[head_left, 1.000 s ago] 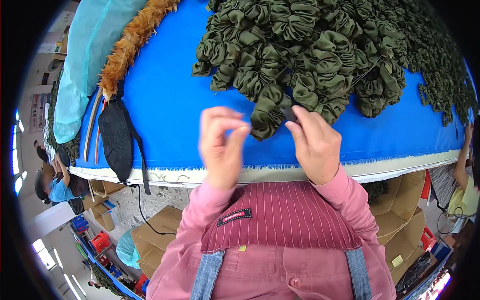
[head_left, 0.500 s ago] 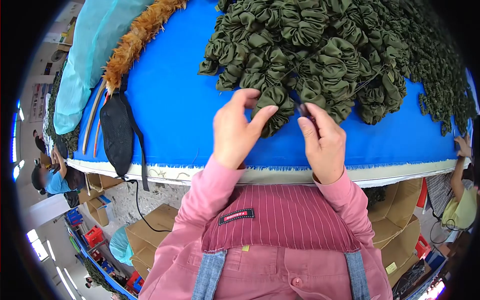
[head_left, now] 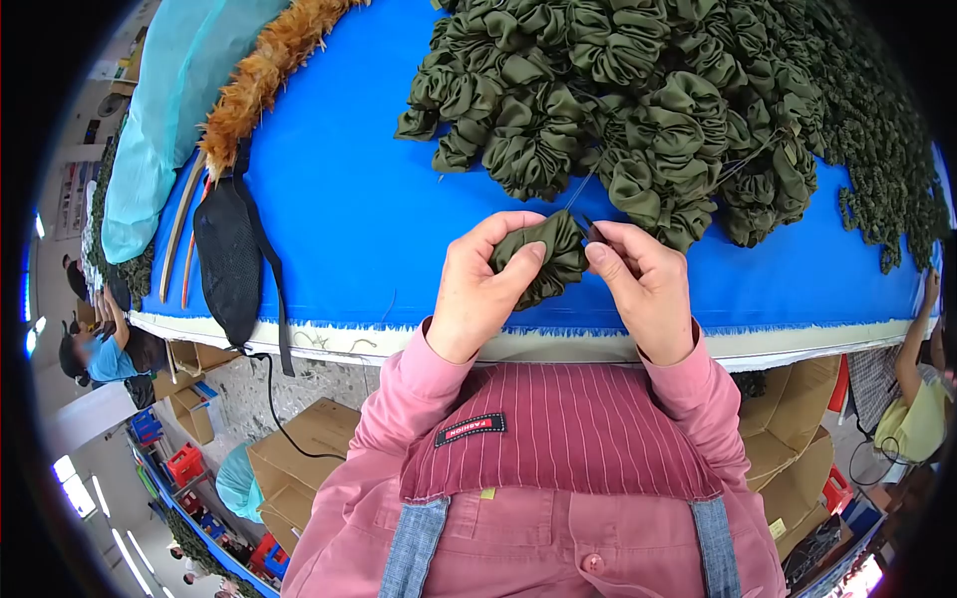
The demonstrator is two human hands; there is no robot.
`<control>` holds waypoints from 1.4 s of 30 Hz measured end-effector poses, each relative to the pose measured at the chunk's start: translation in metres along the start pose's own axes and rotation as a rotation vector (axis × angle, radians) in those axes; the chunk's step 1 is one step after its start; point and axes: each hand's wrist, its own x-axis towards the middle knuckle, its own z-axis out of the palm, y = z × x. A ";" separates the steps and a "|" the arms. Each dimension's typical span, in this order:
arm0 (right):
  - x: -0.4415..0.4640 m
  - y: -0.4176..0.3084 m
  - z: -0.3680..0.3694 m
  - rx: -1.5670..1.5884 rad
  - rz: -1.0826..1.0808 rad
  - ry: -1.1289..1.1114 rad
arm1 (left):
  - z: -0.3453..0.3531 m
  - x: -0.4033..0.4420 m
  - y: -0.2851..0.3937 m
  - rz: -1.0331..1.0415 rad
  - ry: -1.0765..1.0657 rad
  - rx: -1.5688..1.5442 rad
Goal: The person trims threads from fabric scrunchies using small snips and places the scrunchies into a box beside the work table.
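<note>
My left hand (head_left: 490, 274) grips a dark green gathered scrunchie (head_left: 546, 253), thumb on top and fingers behind it. A thin taut thread (head_left: 580, 187) runs from this scrunchie up to the large pile of green scrunchies (head_left: 678, 120). Close by on the right, my right hand (head_left: 643, 274) is closed on a small dark pointed tool (head_left: 592, 233) that looks like thread snips. Its tip is at the thread beside the held scrunchie, and most of it is hidden by the fingers. Both hands are above the blue cloth, near the table's front edge.
A brown feather duster (head_left: 249, 100), a black mesh pouch with straps (head_left: 227, 259) and a teal sheer bag (head_left: 164, 130) lie on the left of the blue-covered table (head_left: 339, 199). Cardboard boxes (head_left: 309, 439) stand below. Other people are at the far left (head_left: 110, 349) and right (head_left: 912, 419).
The left hand has drawn the scrunchie away from the pile toward me, stretching the thread between them. My right hand with the snips has moved slightly down and left, beside the scrunchie.
</note>
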 end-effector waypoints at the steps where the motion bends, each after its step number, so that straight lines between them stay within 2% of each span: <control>1: 0.001 0.000 0.000 -0.029 -0.019 0.003 | 0.000 0.001 -0.001 0.004 -0.003 -0.018; 24: 0.012 0.001 0.001 -0.224 -0.313 0.053 | 0.002 0.006 0.000 -0.111 -0.084 -0.219; 30: 0.013 -0.001 -0.007 -0.169 -0.168 -0.026 | 0.002 0.006 0.003 -0.115 -0.080 -0.231; 34: 0.014 -0.008 -0.015 -0.070 0.093 -0.090 | 0.006 0.003 0.005 0.121 0.040 0.135; 35: 0.015 -0.007 -0.015 -0.070 0.093 -0.089 | 0.006 0.003 0.005 0.122 0.039 0.135; 39: 0.022 -0.004 -0.016 0.057 0.095 -0.173 | 0.006 0.007 0.006 0.481 0.027 0.449; 42: 0.026 -0.007 -0.020 -0.037 0.066 -0.228 | 0.005 0.008 0.008 0.553 0.051 0.580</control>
